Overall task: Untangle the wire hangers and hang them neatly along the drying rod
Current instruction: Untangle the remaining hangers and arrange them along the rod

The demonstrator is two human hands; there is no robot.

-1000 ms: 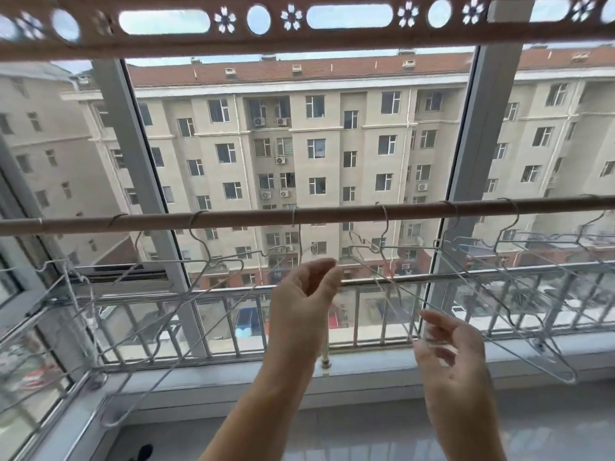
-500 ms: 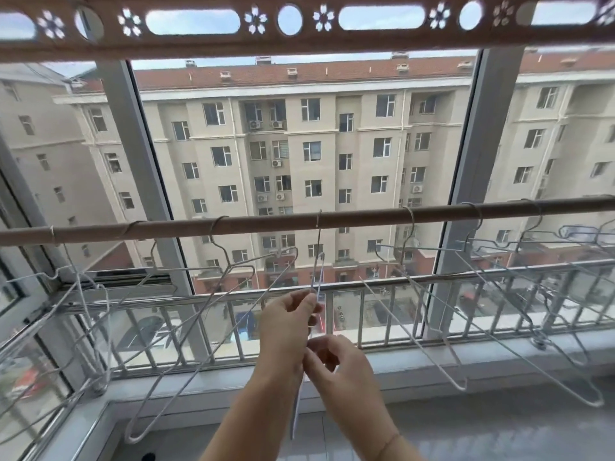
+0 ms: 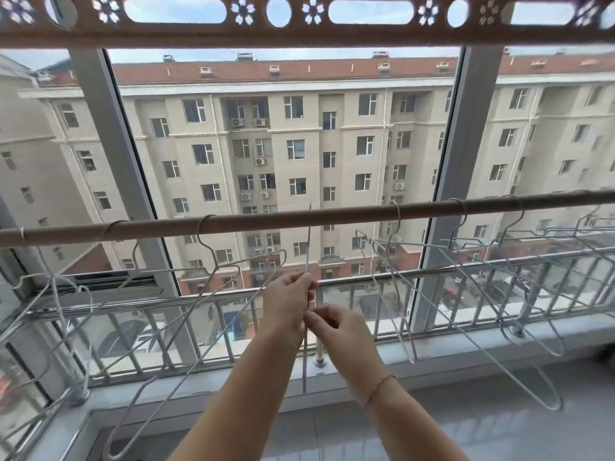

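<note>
L hand (image 3: 288,306): fingers pinching thin white wire hanger (image 3: 304,367), hooked mid brown round drying rod (image 3: 349,212).
R hand (image 3: 337,331): fingertips pinching same hanger, lower.

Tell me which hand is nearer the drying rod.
Left. The left hand pinches the edge-on hanger below the drying rod; the right hand grips it lower down.

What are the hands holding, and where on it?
Both pinch the edge-on middle hanger: left hand just below its neck, right hand slightly lower.
</note>
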